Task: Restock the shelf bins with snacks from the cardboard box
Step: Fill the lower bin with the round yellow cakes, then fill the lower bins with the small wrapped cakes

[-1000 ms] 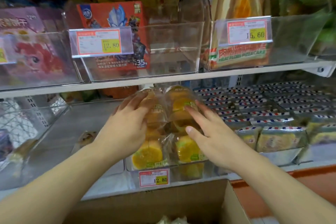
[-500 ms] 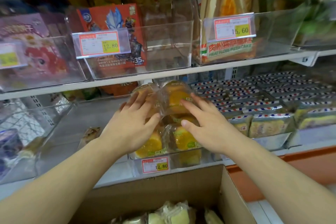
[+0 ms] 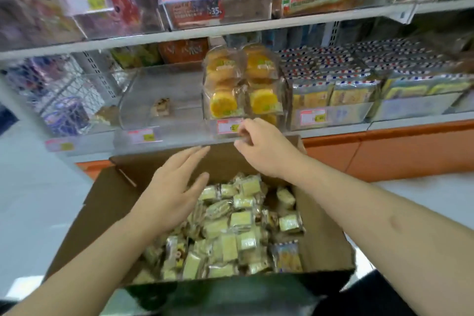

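Note:
An open cardboard box (image 3: 102,202) below me holds several small wrapped yellow snacks (image 3: 238,228). My left hand (image 3: 174,190) hovers over the box's left part with straight fingers and holds nothing. My right hand (image 3: 264,146) hangs above the box's far edge, fingers loosely curled and empty, just under a clear shelf bin (image 3: 282,120) stacked with yellow cake packs (image 3: 243,82). Left of it stands a clear bin (image 3: 133,90) holding only two small pieces (image 3: 161,108).
Right of the cake bin, bins (image 3: 415,108) hold striped snack packs (image 3: 333,90). The upper shelf (image 3: 230,27) carries clear bins with boxed goods and price tags. A wire basket (image 3: 64,100) stands at far left. An orange base panel (image 3: 384,151) runs under the shelf.
Both hands let go of the cake packs in the bin and drew back down toward the box. The view tilted down, and the box's contents now show.

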Tool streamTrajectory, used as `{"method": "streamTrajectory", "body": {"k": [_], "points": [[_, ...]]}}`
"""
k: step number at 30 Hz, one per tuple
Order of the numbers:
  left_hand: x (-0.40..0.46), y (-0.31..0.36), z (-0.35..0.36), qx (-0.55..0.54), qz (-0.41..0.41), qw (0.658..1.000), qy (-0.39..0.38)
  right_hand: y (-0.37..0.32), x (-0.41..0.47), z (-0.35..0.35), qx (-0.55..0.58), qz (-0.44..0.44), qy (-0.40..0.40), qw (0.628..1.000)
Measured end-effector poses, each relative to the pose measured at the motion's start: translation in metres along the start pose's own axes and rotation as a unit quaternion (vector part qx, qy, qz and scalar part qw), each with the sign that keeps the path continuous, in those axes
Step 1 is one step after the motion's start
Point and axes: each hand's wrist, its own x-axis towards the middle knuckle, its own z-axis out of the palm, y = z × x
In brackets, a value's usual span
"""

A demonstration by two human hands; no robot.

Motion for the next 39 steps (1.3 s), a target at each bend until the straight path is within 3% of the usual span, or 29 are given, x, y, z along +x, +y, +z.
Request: {"method": "streamTrajectory", "body": {"k": [5, 12, 18, 21, 27, 33, 39], "points": [[-0.096, -0.021, 0.008, -0.003, -0.116, 0.988, -0.102, -0.013, -0.037, 0.043, -0.068, 0.025, -0.170, 0.983], [-0.109, -0.066, 0.005, 0.008, -0.157, 0.977, -0.144, -0.012, -0.054, 0.096, -0.123, 0.061, -0.276, 0.951], [-0.030, -0.129, 0.054, -0.040, -0.153, 0.974, -0.159, 0.064, -0.011, 0.128, -0.067, 0.231, -0.224, 0.945], [0.009, -0.166, 0.101, -0.054, -0.162, 0.969, -0.178, 0.104, 0.021, 0.159, -0.030, 0.266, -0.177, 0.947], [0.052, -0.219, 0.171, -0.079, -0.218, 0.944, -0.236, 0.151, 0.064, 0.220, -0.061, 0.305, -0.112, 0.944], [0.055, -0.211, 0.174, -0.110, -0.263, 0.937, -0.202, 0.147, 0.061, 0.220, 0.004, 0.324, -0.026, 0.946], [0.034, -0.193, 0.114, -0.262, -0.272, 0.916, -0.138, 0.103, 0.041, 0.181, 0.095, 0.324, -0.043, 0.940]]}}
